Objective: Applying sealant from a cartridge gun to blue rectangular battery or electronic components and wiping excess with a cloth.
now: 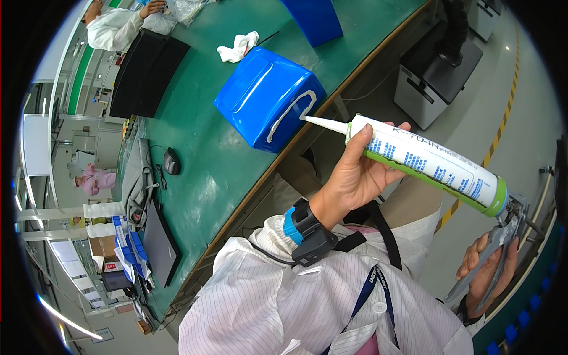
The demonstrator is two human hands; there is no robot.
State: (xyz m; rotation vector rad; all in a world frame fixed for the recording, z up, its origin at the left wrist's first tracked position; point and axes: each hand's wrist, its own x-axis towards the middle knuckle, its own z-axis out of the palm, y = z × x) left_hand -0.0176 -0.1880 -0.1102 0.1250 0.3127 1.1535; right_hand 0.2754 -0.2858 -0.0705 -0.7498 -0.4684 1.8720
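While standing at a green-topped table [204, 160] with a brown edge, worked in a lit room above a grey floor [526, 65] crossed by a yellow-and-black striped line [502, 123]. Shared the tabletop with a black mouse [171, 161], a flat dark panel [161, 244] and a crumpled white cloth [238, 48], and the room with a person in white [112, 29]. Cradled a sealant cartridge [435, 165] in the left hand [352, 177], with fingers curled round it, and gripped the metal gun handle [502, 236] within closed fingers of the right hand [485, 273]. Saw it white, green-banded and blue-printed, with its slim nozzle [324, 123] pointed at a glossy blue box [260, 89] near the table's edge, at one end of a curved white bead [287, 113].
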